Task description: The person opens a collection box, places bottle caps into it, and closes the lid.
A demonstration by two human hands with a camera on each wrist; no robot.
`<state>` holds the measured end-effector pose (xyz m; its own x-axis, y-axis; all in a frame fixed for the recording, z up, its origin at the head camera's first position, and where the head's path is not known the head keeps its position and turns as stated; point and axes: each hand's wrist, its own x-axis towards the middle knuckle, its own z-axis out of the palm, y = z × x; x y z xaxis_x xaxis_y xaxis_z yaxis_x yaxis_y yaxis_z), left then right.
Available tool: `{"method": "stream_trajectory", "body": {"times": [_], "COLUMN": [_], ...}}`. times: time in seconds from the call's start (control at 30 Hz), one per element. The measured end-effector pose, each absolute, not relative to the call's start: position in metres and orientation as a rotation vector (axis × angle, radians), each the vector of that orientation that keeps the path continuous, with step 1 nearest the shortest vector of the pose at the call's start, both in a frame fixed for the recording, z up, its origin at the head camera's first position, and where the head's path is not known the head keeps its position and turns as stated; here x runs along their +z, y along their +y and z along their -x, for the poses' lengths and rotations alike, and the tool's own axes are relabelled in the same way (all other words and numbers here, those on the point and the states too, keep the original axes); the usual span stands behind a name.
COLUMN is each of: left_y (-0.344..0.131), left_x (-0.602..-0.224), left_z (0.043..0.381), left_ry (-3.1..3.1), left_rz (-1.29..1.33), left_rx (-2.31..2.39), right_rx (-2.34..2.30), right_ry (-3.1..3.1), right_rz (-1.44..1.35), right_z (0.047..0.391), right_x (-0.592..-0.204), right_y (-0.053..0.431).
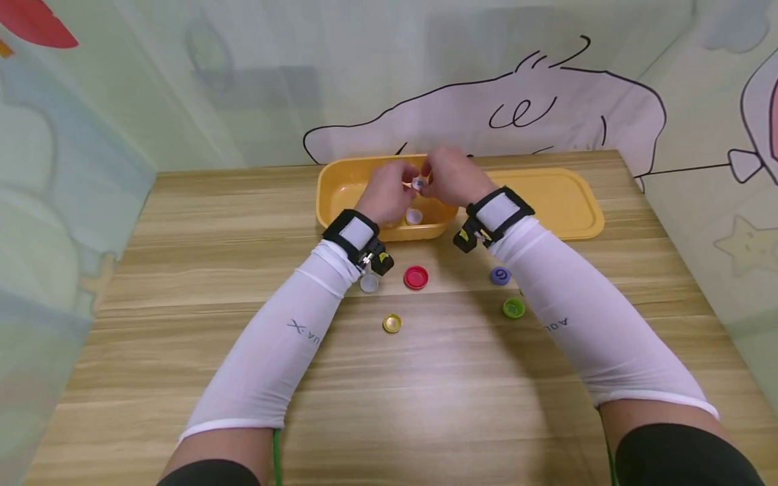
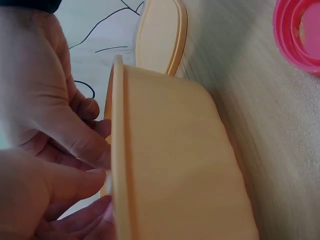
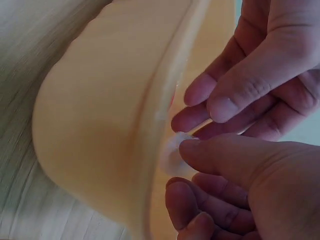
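A small white piece [image 1: 419,183] with a dark spot sits between my fingertips, over the yellow plastic box [image 1: 419,233]. My left hand [image 1: 387,194] pinches it from the left, and my right hand [image 1: 456,177] grips it from the right. In the right wrist view, the right thumb presses on the whitish piece [image 3: 174,156], which looks blurred. The box wall [image 2: 170,150] hides part of the fingers in the left wrist view. A white cap [image 1: 413,217] lies inside the box, below the hands.
The yellow lid [image 1: 559,199] lies flat right of the box. On the wooden table [image 1: 231,283] rest a red cap [image 1: 416,277], a whitish cap [image 1: 369,283], a gold cap [image 1: 392,323], a blue cap [image 1: 500,275] and a green cap [image 1: 513,308]. A wall stands behind.
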<state>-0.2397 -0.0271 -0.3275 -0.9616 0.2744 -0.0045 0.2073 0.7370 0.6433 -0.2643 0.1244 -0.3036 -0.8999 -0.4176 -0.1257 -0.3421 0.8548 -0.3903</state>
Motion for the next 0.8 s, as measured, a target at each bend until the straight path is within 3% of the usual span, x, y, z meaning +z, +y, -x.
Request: {"method": "stream_trajectory", "body": {"times": [0.4,0.8], "left_y": [-0.039,-0.049], "left_x": [-0.321,-0.304], "left_z": [0.226,0.159], "left_ry": [2.827,2.836], "left_rz": [-0.364,-0.683], "left_rx": [1.021,1.048], "right_rx": [-0.487,-0.476], "right_ry": [2.832,2.780], "right_rz": [0.650,0.904], "right_z": [0.245,0.182], "right_x": [-0.286,-0.280], "right_y": [0.131,0.141]}}
